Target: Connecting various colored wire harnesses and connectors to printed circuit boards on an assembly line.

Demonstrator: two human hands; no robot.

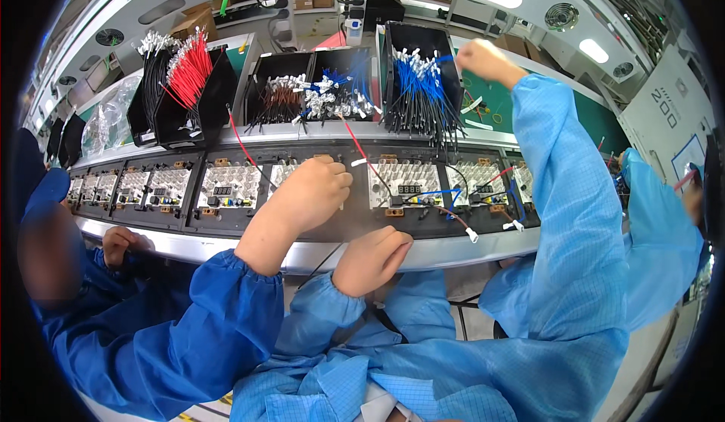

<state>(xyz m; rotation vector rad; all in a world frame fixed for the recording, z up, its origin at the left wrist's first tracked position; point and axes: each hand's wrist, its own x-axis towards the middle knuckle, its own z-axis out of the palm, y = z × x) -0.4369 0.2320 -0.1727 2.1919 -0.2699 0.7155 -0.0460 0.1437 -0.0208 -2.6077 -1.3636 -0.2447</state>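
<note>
Red wires point(189, 71), blue wires point(419, 82), light-blue sleeves point(566, 195).

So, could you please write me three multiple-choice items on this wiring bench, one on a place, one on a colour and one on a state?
1. Where is the person's right hand?
A. on a circuit board
B. up at the bin of blue wires
C. in the lap

2. What colour are the wires beside the black wires in the far-left bin?
A. red
B. yellow
C. green

3. How are the fingers of the left hand?
A. spread flat
B. curled into a fist
C. pointing upward

Answers:
1 B, the raised light-blue sleeve ends at that bin.
2 A, a red bundle stands there.
3 B, the fist sits at the conveyor's metal edge.
</note>
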